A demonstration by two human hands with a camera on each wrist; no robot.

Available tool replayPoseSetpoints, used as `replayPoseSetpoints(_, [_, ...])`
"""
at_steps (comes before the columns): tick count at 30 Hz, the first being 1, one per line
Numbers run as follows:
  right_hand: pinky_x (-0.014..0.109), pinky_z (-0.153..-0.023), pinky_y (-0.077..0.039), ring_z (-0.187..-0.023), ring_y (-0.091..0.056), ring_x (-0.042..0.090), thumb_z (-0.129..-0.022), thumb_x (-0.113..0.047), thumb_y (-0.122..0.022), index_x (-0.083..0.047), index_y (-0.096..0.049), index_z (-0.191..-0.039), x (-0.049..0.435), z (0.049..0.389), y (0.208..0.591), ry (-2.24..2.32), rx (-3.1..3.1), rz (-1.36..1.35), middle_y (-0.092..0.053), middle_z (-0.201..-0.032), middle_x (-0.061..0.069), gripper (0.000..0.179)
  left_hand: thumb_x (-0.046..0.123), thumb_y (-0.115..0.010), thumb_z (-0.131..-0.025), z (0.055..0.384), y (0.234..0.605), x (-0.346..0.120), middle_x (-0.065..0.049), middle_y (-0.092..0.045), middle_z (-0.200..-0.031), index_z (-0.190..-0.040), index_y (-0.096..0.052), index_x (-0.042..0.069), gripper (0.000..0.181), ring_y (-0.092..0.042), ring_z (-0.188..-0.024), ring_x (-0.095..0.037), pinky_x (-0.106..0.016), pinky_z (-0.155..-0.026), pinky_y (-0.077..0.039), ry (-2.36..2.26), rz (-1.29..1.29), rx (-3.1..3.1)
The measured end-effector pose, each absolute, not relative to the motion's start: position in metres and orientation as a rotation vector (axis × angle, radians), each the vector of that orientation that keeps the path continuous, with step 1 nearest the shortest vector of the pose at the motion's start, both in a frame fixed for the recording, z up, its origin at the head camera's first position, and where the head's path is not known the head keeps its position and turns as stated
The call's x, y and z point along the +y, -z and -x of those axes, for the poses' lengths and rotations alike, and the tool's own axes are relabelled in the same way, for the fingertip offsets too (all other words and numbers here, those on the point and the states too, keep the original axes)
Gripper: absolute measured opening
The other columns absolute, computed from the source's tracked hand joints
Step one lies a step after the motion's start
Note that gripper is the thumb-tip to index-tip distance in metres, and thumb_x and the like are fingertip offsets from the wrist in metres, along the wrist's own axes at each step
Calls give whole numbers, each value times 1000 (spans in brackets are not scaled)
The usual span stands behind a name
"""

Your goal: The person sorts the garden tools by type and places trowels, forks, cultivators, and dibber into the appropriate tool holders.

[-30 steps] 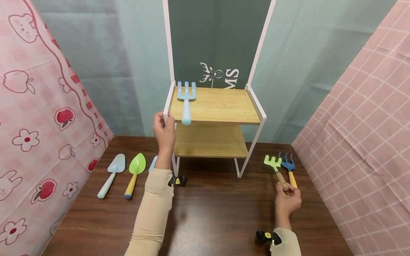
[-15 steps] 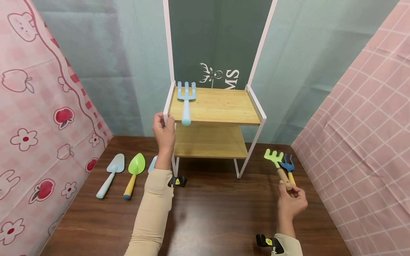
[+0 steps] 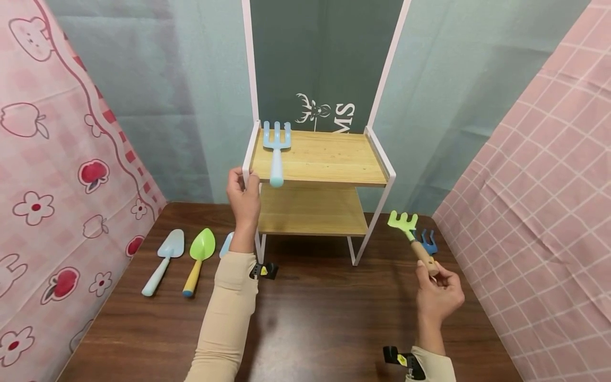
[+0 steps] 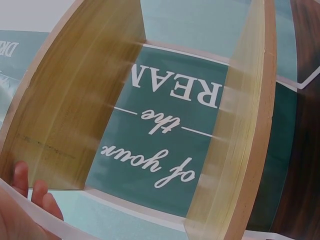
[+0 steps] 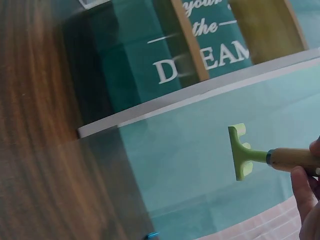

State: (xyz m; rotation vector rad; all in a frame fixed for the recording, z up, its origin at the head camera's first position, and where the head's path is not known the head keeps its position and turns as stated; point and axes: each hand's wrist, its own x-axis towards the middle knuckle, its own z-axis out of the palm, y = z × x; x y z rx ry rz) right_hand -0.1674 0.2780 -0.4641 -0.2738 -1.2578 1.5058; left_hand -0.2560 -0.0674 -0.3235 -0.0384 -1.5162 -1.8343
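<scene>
My right hand (image 3: pixel 439 294) pinches the end of the wooden handle of a green toy hand rake (image 3: pixel 420 253). The rake is raised, tines pointing away from me; the right wrist view shows its green head (image 5: pixel 240 152) side-on. My left hand (image 3: pixel 245 204) grips the white metal frame (image 3: pixel 249 154) at the front left corner of a two-tier wooden shelf (image 3: pixel 329 159); its fingertips (image 4: pixel 52 204) show beside the board in the left wrist view. On the upper board, toward its left side, a light blue hand rake (image 3: pixel 277 164) lies with its handle over the front edge.
Behind the green rake, a dark blue rake (image 3: pixel 429 245) lies on the brown table (image 3: pixel 315 318), partly hidden. At left lie a pale blue trowel (image 3: pixel 164 262), a green trowel with a yellow handle (image 3: pixel 198 260) and another blue tool (image 3: pixel 226 245), mostly behind the left arm. Cloth hangs around.
The green rake has risen off the table and away from the dark blue one, as my right hand lifts and shifts slightly right. My left hand stays on the shelf frame.
</scene>
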Motion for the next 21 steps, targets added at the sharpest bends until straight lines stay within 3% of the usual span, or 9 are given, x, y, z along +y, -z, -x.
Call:
replayPoseSetpoints(10, [15, -57, -47, -62, -59, 10, -62, 16, -71, 21, -62, -85, 267, 165, 433, -1413, -1274, 145, -67, -77, 10, 26, -4, -50, -83, 256, 325, -68, 0, -51, -73, -93, -51, -11, 12, -46, -65, -10, -25, -60, -37, 1849, 38, -1510])
replayPoseSetpoints(21, [15, -58, -48, -63, -62, 9, -63, 13, -73, 19, -63, -84, 259, 162, 409, -1284, -1301, 85, -67, -78, 7, 24, -3, -50, -83, 257, 326, -68, 0, -51, -73, -93, -51, -12, 13, -46, -64, -9, -25, -60, -37, 1842, 52, -1508])
